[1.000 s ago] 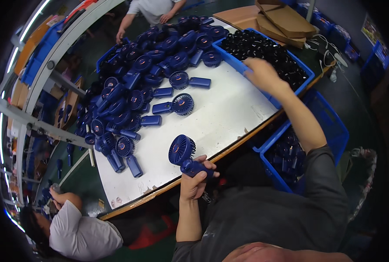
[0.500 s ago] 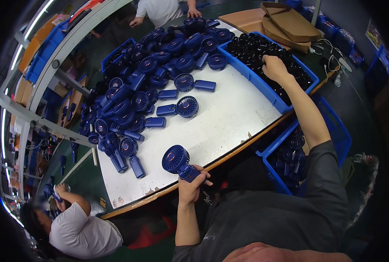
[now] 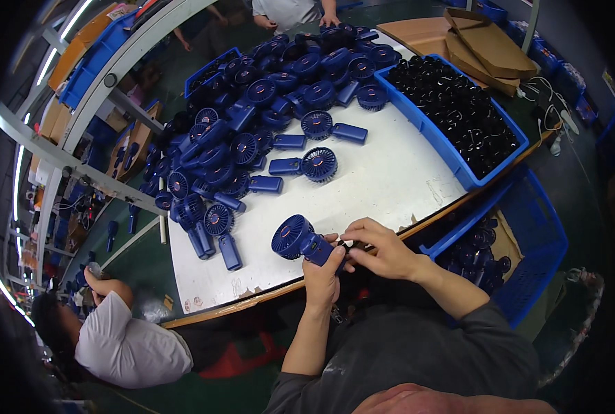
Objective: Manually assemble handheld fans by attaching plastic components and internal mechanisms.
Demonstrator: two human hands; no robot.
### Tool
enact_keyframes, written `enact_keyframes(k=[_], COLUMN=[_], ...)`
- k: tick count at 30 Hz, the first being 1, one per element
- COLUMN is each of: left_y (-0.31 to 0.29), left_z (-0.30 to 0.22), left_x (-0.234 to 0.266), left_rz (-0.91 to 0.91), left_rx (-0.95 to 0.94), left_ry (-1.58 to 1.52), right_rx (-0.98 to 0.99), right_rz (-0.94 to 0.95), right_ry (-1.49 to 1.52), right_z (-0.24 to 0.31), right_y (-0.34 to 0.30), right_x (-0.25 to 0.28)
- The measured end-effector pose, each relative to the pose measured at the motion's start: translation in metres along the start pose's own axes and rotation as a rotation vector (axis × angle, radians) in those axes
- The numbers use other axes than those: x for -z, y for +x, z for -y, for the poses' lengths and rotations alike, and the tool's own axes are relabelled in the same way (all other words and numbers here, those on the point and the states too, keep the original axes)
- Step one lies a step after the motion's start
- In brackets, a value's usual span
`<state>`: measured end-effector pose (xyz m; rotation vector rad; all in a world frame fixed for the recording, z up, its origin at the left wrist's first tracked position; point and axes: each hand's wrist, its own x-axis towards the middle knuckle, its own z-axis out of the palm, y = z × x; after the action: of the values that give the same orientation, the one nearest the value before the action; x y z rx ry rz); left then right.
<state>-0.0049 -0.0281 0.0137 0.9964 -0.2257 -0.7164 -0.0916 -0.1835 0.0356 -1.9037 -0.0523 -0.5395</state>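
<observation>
Handheld fan (image 3: pixel 300 240) in hand: dark blue, round grilled head, short flat handle. It's sitting at the near edge of the white worktop (image 3: pixel 390 179), head pointing left, raised just off the surface.

My left hand (image 3: pixel 321 276) is wrapping the handle from below, grip closed on it. My right hand (image 3: pixel 383 248) is meeting it at the handle end, fingers curled closed around the handle's tip; I can't tell whether there's a small part pinched in there.

Handling call: looks like light, rigid plastic, smooth shell, so a bit slippery. The grille looks like the weak spot, thin ribs. I'm taking hold on the handle, not the head.

Further out: a big pile of identical fans (image 3: pixel 252 138) is covering the far left of the worktop, a few loose ones lying apart from it mid-surface. A blue bin of black parts (image 3: pixel 459 110) is sitting on the right side. A second blue crate (image 3: pixel 514 255) is hanging below the worktop edge to my right, more dark pieces inside. Flattened cardboard (image 3: pixel 480 41) beyond the bin. One person in a white shirt (image 3: pixel 128 345) is crouching low left, another standing at the far end.
</observation>
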Motion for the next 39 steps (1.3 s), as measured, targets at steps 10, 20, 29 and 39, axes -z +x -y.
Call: enact_keyframes(k=[10,20,29,39], left_y=[-0.015,-0.011,-0.008,-0.023], left_z=[-0.004,-0.006,-0.006,0.03], left_x=[0.007,-0.02,-0.02,-0.032], left_rz=[0.28,0.045,0.235,0.323], left_rx=[0.268,0.175,-0.265,0.271], left_ry=[-0.015,-0.207,0.844,0.084], right_rx=[0.373,0.247,0.029,-0.268], right_rz=[0.227,0.238,-0.033,-0.232], right_ry=[-0.311,-0.569,-0.136,0.894], right_z=[0.011,0.027,-0.003,-0.009], right_y=[0.038,0.024,-0.016,-0.046], right_x=[0.021,-0.006,-0.031,0.007])
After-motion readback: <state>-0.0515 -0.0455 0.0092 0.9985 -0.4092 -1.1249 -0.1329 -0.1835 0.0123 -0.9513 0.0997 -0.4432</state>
